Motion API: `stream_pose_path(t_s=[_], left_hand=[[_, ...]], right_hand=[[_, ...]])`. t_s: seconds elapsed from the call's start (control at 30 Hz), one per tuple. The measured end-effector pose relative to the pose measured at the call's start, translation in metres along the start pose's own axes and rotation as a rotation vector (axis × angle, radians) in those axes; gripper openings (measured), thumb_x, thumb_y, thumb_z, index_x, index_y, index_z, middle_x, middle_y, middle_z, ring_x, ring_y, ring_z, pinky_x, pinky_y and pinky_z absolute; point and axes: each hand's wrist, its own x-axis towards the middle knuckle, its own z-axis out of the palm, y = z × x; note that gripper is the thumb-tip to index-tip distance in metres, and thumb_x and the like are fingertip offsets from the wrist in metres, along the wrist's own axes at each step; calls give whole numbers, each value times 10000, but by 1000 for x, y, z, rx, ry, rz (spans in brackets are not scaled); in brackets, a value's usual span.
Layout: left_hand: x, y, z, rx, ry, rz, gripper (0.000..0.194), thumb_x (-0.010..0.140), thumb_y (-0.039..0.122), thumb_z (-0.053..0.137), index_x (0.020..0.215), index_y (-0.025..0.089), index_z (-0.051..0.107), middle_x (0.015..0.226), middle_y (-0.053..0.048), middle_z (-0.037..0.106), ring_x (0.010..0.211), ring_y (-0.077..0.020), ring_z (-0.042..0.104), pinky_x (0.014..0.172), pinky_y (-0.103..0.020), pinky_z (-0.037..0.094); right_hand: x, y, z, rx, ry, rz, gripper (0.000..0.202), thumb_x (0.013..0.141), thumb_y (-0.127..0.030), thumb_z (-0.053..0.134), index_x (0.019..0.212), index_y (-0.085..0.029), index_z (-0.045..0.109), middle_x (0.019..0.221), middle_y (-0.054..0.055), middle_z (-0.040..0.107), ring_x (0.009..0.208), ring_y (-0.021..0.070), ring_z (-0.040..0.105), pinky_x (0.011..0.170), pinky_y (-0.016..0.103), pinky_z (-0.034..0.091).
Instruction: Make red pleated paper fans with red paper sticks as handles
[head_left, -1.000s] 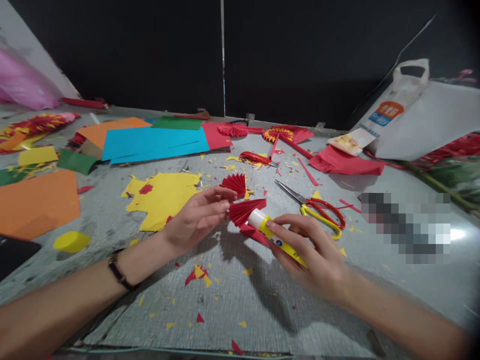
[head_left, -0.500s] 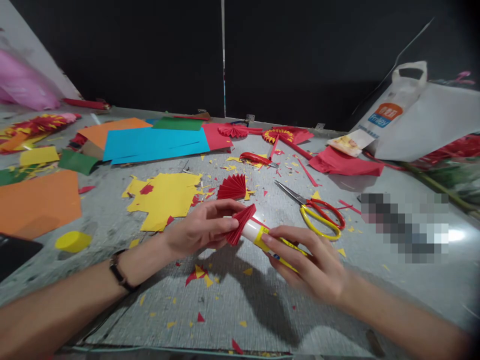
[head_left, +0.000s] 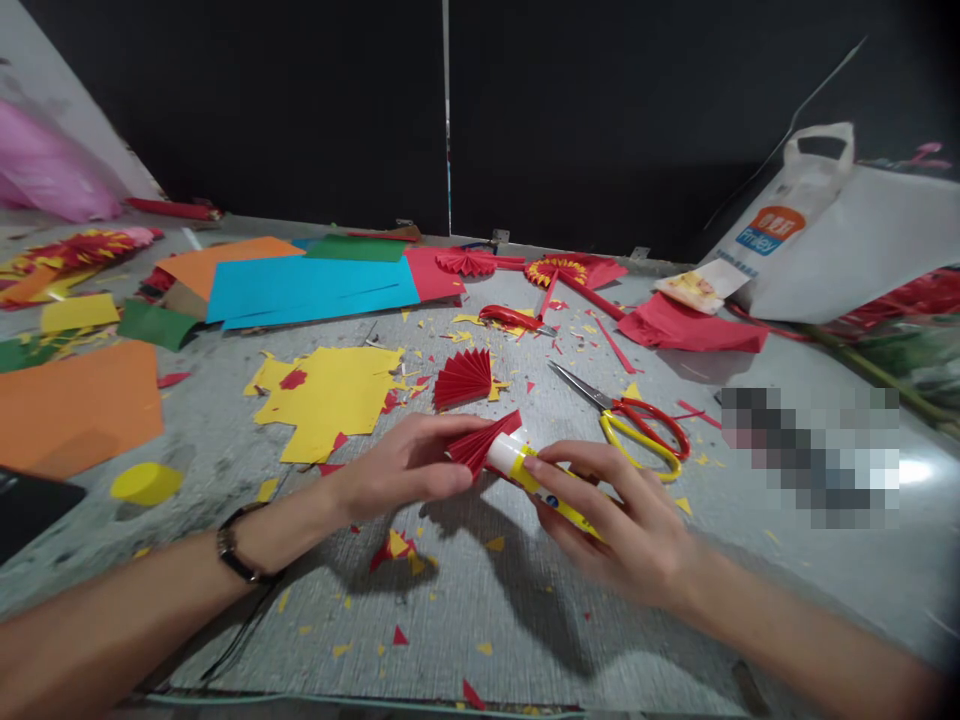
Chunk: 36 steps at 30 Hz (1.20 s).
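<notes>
My left hand (head_left: 409,462) holds a red pleated paper fan (head_left: 480,443) over the table, its fingers partly behind the folds. In my right hand (head_left: 619,510) is an uncapped glue stick (head_left: 536,473) with a yellow label, its white end against the fan's right side. Just beyond my hands a second red paper fan (head_left: 463,380) rests on the table. To the right lie scissors (head_left: 637,425) with one red and one yellow handle. A yellow cap (head_left: 146,484) sits left of my left forearm.
Cut yellow paper (head_left: 337,395) lies left of centre among scraps. Behind it are blue sheets (head_left: 315,290), with orange paper (head_left: 82,405) at left. A red-handled cutter (head_left: 514,318), red paper (head_left: 690,325) and a white plastic bag (head_left: 840,235) are farther back.
The red fan has turned in my left hand and its pleats are spread more to the left. My left thumb has come away from the fan's face. The glue stick has shifted slightly.
</notes>
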Motion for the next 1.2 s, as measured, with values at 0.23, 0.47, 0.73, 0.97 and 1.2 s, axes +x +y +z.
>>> stream_pose_path(t_s=[0.23, 0.47, 0.73, 0.97, 1.2], left_hand=[[-3, -1, 1, 20, 33, -76, 496, 925, 381, 760, 1387, 212, 695, 818, -18, 669, 599, -107, 505, 512, -199, 391], [-4, -5, 2, 50, -22, -68, 533, 1019, 458, 626, 1472, 176, 621, 758, -23, 662, 565, -113, 496, 478, -193, 362], [-3, -3, 9, 314, 20, 52, 404, 1037, 345, 589, 1409, 208, 665, 690, 49, 462, 555, -104, 350, 456, -185, 270], [-3, -1, 7, 439, -1, 126, 407, 1058, 266, 470, 1407, 198, 668, 651, 58, 456, 529, -113, 375, 475, -209, 305], [-1, 0, 8, 554, 26, 187, 406, 1032, 191, 471, 1372, 206, 694, 675, 54, 500, 558, -111, 406, 528, -219, 327]], right_hand=[[0, 1, 3, -13, -11, 1, 286, 1006, -71, 588, 1285, -121, 628, 1137, 121, 733, 963, 178, 757, 701, 262, 642], [1, 2, 3, -35, -31, 14, 307, 1012, -88, 563, 1308, -165, 599, 1115, 99, 747, 942, 176, 771, 685, 262, 648], [-2, 2, 6, -35, -41, 28, 308, 988, -78, 584, 1288, -143, 613, 1119, 118, 747, 861, 177, 767, 626, 269, 629], [-3, 1, 8, 2, -60, 33, 300, 987, -58, 571, 1279, -113, 616, 1133, 145, 721, 817, 178, 737, 621, 285, 628], [-1, -3, 6, -4, -89, 54, 365, 969, -44, 562, 1324, -118, 609, 1133, 151, 715, 865, 217, 751, 602, 307, 638]])
